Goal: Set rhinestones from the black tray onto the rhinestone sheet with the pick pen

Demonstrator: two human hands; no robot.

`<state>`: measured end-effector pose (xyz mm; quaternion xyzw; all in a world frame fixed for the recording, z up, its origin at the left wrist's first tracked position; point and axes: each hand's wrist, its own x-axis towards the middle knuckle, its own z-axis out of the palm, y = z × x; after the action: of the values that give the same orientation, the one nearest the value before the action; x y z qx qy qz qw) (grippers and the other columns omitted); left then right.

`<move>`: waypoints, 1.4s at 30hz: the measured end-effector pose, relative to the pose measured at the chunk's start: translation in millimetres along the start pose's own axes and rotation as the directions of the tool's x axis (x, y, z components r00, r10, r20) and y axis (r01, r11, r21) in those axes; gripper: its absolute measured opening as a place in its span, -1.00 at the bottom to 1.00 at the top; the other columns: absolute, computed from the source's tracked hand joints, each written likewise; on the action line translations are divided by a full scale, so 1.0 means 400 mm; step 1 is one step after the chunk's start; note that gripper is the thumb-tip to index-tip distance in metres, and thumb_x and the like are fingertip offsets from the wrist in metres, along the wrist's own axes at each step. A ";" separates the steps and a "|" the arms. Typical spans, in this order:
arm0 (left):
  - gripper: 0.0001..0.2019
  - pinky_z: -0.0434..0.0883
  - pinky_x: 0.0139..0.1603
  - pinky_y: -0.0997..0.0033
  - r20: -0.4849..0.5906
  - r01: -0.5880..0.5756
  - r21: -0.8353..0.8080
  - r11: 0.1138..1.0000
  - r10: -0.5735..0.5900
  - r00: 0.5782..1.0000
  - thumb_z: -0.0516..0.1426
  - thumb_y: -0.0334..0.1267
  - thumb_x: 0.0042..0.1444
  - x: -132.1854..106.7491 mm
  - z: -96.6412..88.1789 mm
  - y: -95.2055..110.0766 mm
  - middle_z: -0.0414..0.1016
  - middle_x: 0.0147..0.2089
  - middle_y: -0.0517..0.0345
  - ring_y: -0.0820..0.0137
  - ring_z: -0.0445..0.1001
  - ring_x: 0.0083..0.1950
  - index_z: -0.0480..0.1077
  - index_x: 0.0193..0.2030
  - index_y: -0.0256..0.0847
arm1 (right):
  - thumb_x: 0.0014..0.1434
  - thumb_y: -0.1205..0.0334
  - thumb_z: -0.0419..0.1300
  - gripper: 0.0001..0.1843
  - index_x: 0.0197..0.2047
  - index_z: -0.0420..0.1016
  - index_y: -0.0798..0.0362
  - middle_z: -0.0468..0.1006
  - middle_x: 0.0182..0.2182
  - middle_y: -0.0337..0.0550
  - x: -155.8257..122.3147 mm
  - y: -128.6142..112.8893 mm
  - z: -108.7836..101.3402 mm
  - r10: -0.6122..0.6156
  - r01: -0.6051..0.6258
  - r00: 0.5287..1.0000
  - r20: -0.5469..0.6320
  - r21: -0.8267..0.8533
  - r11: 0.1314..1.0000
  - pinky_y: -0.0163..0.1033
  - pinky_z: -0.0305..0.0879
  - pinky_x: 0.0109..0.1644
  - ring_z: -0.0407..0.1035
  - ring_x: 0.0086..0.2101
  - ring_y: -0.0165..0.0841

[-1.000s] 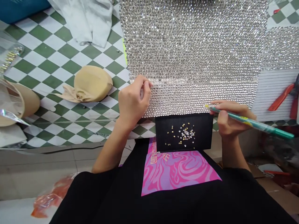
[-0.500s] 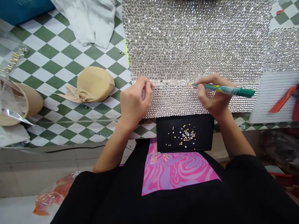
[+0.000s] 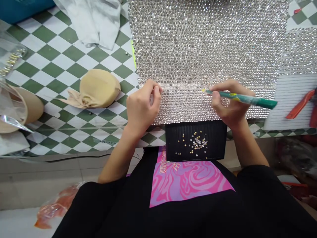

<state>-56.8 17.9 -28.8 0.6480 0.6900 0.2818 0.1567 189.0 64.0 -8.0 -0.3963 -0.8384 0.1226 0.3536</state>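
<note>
A large sheet covered in silver rhinestones (image 3: 205,49) lies on a green and white checked table (image 3: 56,66). My left hand (image 3: 142,107) rests curled on the sheet's lower left edge, thumb and fingertips pressed together on something I cannot make out. My right hand (image 3: 229,104) grips a green picker pen (image 3: 244,99), its yellow tip touching the sheet near the lower rows. Below the sheet, a black ridged tray (image 3: 218,140) holds several loose rhinestones (image 3: 196,142) at the table's front edge.
A tan fabric cup (image 3: 99,87) lies left of the sheet, with white cloth (image 3: 99,19) behind it. Clear plastic bags (image 3: 11,59) sit at the far left. Orange-handled pliers (image 3: 300,104) rest on a white ridged card (image 3: 288,102) at the right.
My right hand rose from beside the black tray to the sheet, bringing the pen tip onto the lower rows. My left hand has stayed in place.
</note>
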 end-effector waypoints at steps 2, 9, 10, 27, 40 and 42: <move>-0.75 0.24 -0.39 0.33 -0.002 -0.004 -0.003 1.000 0.004 1.000 -0.03 -0.23 0.29 0.000 0.001 0.001 0.53 -0.41 0.18 0.45 0.37 -0.49 0.45 -0.30 -0.10 | 0.10 0.49 0.20 -0.78 -0.23 0.46 -0.01 0.56 -0.39 -0.26 -0.028 -0.017 -0.016 0.014 -0.012 1.000 -0.022 0.092 0.996 -0.28 0.42 -0.30 0.45 -0.39 -0.45; -0.77 0.22 -0.39 0.37 -0.013 -0.001 0.004 1.000 0.001 1.000 -0.02 -0.25 0.28 0.000 0.005 -0.002 0.52 -0.42 0.21 0.47 0.36 -0.48 0.45 -0.29 -0.10 | 0.00 0.50 0.16 -0.79 -0.28 0.42 0.07 0.42 -0.52 -0.27 -0.157 -0.101 -0.041 0.009 -0.025 0.998 0.060 0.270 0.962 -0.23 0.46 -0.33 0.38 -0.45 -0.45; -0.76 0.22 -0.39 0.37 -0.011 0.000 0.006 1.000 0.000 1.000 -0.03 -0.24 0.28 0.000 0.005 -0.001 0.52 -0.42 0.21 0.47 0.36 -0.47 0.45 -0.29 -0.10 | -0.01 0.51 0.15 -0.79 -0.29 0.41 0.07 0.41 -0.54 -0.28 -0.169 -0.112 -0.041 -0.010 -0.009 0.998 0.069 0.265 0.964 -0.23 0.47 -0.33 0.34 -0.48 -0.47; -0.74 0.26 -0.40 0.30 0.003 0.004 -0.008 1.000 -0.004 1.000 -0.05 -0.21 0.31 -0.001 -0.002 0.001 0.51 -0.44 0.20 0.42 0.38 -0.48 0.44 -0.29 -0.02 | -0.05 0.53 0.18 -0.80 -0.34 0.38 0.08 0.44 -0.56 -0.27 -0.200 -0.143 -0.029 -0.099 0.075 0.990 0.104 0.215 0.974 -0.24 0.52 -0.31 0.31 -0.53 -0.50; -0.75 0.25 -0.38 0.31 0.009 0.020 -0.017 1.000 -0.020 1.000 -0.04 -0.21 0.30 0.000 -0.002 0.003 0.54 -0.40 0.20 0.43 0.37 -0.47 0.43 -0.30 -0.03 | -0.09 0.55 0.17 -0.74 -0.36 0.39 0.01 0.42 -0.61 -0.27 -0.199 -0.156 -0.026 -0.112 0.076 0.983 0.142 0.242 0.967 -0.18 0.55 -0.41 0.25 -0.59 -0.45; -0.76 0.24 -0.38 0.31 0.012 0.029 -0.018 0.999 -0.029 1.000 -0.03 -0.21 0.30 -0.001 -0.001 0.002 0.52 -0.41 0.19 0.42 0.37 -0.46 0.43 -0.31 -0.03 | -0.09 0.54 0.17 -0.74 -0.36 0.40 0.00 0.43 -0.60 -0.26 -0.200 -0.155 -0.024 -0.107 0.070 0.984 0.139 0.246 0.967 -0.19 0.55 -0.41 0.27 -0.58 -0.44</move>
<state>-56.3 17.6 -28.0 0.6381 0.6959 0.2818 0.1706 194.6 -37.5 -10.6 -0.3022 -0.8587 0.2366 0.3394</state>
